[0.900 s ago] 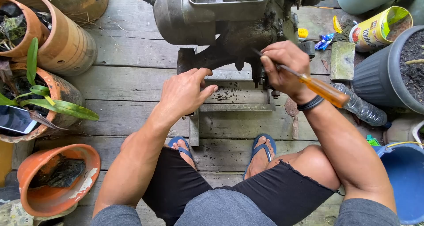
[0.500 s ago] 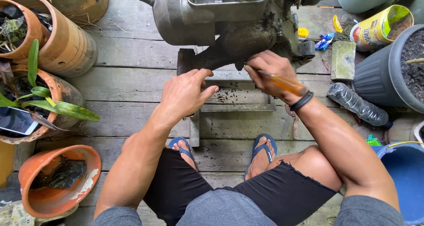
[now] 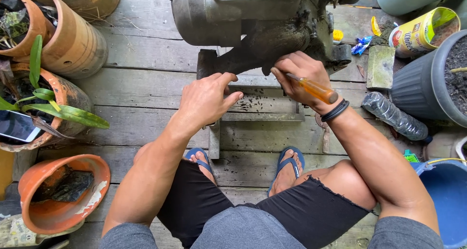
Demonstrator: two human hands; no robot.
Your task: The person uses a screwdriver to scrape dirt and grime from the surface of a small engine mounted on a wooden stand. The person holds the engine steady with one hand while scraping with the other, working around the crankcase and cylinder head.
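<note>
While the right hand (image 3: pixel 299 76) kept its fingers closed round an orange-handled screwdriver (image 3: pixel 315 89), the blade pointed up under the grimy engine (image 3: pixel 253 23), probably at a fastener hidden there. Below the engine, the left hand (image 3: pixel 206 99) rested half-curled and empty on the metal base frame (image 3: pixel 262 114). Nothing lay removed beside the engine; the job looked early.

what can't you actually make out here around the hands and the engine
- Screwdriver tip: head view, hidden behind the right hand and the engine's dark underside.
- Engine: its top is cut off by the upper edge.
- Left hand: seen from the back, so whether its fingertips touch the metal base frame cannot be told.
- Blue bucket: cut off by the right edge.
</note>
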